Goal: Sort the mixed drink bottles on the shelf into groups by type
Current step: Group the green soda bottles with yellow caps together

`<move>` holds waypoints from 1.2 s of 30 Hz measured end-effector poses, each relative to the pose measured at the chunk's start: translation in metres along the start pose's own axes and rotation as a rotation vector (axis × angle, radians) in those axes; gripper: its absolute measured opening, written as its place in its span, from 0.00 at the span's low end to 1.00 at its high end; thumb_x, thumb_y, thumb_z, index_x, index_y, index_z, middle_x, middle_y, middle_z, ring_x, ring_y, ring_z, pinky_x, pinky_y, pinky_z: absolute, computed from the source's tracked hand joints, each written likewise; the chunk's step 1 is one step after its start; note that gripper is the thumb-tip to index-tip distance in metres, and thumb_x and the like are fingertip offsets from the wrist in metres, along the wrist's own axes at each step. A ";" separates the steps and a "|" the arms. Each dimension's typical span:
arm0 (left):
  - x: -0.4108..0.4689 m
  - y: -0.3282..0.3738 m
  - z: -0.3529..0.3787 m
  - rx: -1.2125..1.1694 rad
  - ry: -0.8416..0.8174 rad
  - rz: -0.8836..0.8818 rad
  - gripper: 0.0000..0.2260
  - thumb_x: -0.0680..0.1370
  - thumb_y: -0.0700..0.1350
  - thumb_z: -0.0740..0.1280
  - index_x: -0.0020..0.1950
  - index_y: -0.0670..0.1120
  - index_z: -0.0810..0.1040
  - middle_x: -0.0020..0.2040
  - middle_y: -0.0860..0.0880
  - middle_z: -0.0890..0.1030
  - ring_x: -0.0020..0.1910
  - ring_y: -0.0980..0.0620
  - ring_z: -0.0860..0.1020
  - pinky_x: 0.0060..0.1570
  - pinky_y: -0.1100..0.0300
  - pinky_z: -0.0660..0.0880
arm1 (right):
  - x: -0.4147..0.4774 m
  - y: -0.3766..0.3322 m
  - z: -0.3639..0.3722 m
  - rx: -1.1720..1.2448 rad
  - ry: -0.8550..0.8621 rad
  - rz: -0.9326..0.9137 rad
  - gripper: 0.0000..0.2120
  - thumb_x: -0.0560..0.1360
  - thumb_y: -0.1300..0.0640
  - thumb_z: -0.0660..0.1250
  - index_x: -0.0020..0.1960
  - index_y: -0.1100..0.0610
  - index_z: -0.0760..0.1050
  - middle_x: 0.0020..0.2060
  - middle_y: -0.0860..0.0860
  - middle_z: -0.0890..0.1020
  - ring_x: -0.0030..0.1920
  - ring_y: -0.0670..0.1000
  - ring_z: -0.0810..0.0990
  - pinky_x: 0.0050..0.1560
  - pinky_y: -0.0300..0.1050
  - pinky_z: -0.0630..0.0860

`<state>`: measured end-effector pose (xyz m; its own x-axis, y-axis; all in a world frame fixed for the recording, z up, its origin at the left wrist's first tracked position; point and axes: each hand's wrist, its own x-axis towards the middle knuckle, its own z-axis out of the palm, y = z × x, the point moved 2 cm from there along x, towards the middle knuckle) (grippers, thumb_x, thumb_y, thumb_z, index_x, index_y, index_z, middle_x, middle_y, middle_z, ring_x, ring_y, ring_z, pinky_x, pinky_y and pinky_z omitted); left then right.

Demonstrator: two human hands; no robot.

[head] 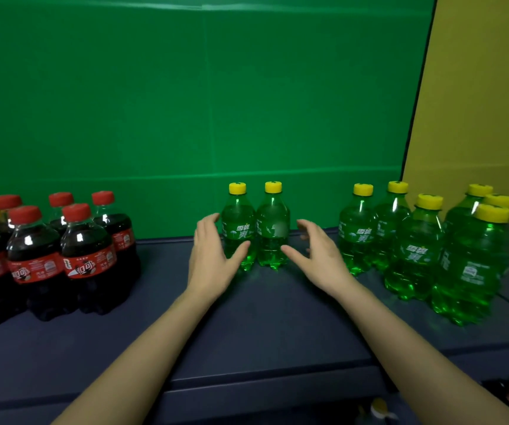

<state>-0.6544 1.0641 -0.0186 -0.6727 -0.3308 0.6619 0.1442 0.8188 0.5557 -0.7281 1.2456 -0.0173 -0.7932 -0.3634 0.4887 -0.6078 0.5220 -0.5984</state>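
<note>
Shelf (262, 317): dark blue. At frame centre, the left green bottle (237, 237) and the right green bottle (273, 240) stand upright and touching, both with yellow caps.

Both forearms enter from the lower edge.

Left grip (213, 256): open, fingers spread and lightly curved. The thumb lies across the lower front of the left green bottle; we cannot tell contact.

Right grip (319, 256): open likewise. The thumb tip is just beside the right green bottle, the fingers apart from it.

Neither grip holds anything.

Cola bottles (87, 259): red caps, clustered at frame left.

Green group (412, 250): 6 yellow caps counted, frame right.
</note>
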 end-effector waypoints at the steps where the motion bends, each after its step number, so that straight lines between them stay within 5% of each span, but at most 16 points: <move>1: -0.004 0.009 -0.006 0.036 0.057 0.080 0.27 0.74 0.48 0.68 0.68 0.40 0.63 0.63 0.44 0.69 0.63 0.49 0.67 0.61 0.58 0.65 | -0.007 -0.002 -0.012 -0.027 0.018 -0.025 0.27 0.75 0.50 0.66 0.70 0.55 0.63 0.67 0.51 0.70 0.66 0.51 0.69 0.66 0.49 0.67; 4: -0.016 0.043 -0.011 0.057 0.088 0.366 0.17 0.74 0.46 0.63 0.59 0.40 0.70 0.53 0.44 0.75 0.53 0.51 0.71 0.53 0.60 0.68 | -0.035 -0.006 -0.052 -0.057 0.109 -0.106 0.17 0.74 0.56 0.67 0.62 0.55 0.71 0.57 0.49 0.77 0.59 0.48 0.75 0.61 0.46 0.71; 9: -0.046 0.111 0.030 -0.078 -0.223 0.576 0.14 0.74 0.49 0.62 0.56 0.44 0.73 0.51 0.49 0.77 0.52 0.52 0.74 0.51 0.58 0.71 | -0.085 -0.003 -0.112 -0.067 0.328 -0.133 0.10 0.72 0.63 0.68 0.52 0.53 0.76 0.45 0.46 0.80 0.45 0.41 0.78 0.49 0.30 0.73; 12: -0.056 0.145 0.055 -0.195 -0.276 0.536 0.16 0.74 0.51 0.64 0.59 0.46 0.71 0.55 0.51 0.75 0.56 0.53 0.73 0.54 0.55 0.72 | -0.115 0.003 -0.138 -0.100 0.481 -0.108 0.08 0.71 0.64 0.69 0.49 0.55 0.78 0.41 0.46 0.80 0.44 0.43 0.78 0.45 0.25 0.70; 18: -0.052 0.180 0.101 -0.294 -0.392 0.285 0.31 0.74 0.53 0.67 0.71 0.44 0.58 0.67 0.48 0.65 0.65 0.50 0.67 0.63 0.54 0.68 | -0.148 0.054 -0.172 -0.012 0.697 0.097 0.15 0.69 0.62 0.72 0.49 0.51 0.69 0.42 0.54 0.77 0.40 0.50 0.76 0.42 0.38 0.74; 22: -0.047 0.186 0.124 -0.299 -0.483 0.147 0.37 0.74 0.54 0.68 0.73 0.41 0.53 0.72 0.44 0.62 0.68 0.45 0.66 0.65 0.51 0.66 | -0.150 0.087 -0.173 0.144 0.532 0.269 0.25 0.66 0.61 0.75 0.57 0.52 0.66 0.53 0.51 0.75 0.50 0.48 0.76 0.47 0.33 0.74; 27: -0.040 0.189 0.139 -0.350 -0.555 0.035 0.38 0.72 0.53 0.71 0.73 0.41 0.55 0.73 0.42 0.63 0.70 0.44 0.65 0.64 0.55 0.65 | -0.147 0.104 -0.172 0.313 0.319 0.370 0.28 0.68 0.61 0.73 0.62 0.51 0.63 0.59 0.49 0.73 0.60 0.47 0.73 0.58 0.40 0.70; 36: -0.030 0.185 0.143 -0.417 -0.573 -0.063 0.39 0.68 0.50 0.75 0.72 0.41 0.60 0.69 0.42 0.69 0.67 0.45 0.69 0.64 0.54 0.67 | -0.129 0.101 -0.181 0.410 0.086 0.365 0.26 0.69 0.70 0.70 0.63 0.60 0.66 0.56 0.50 0.76 0.55 0.42 0.76 0.47 0.30 0.75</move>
<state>-0.7114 1.2927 -0.0077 -0.9482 0.0209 0.3170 0.2810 0.5205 0.8063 -0.6804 1.4845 -0.0254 -0.9596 -0.1421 0.2428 -0.2724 0.2534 -0.9282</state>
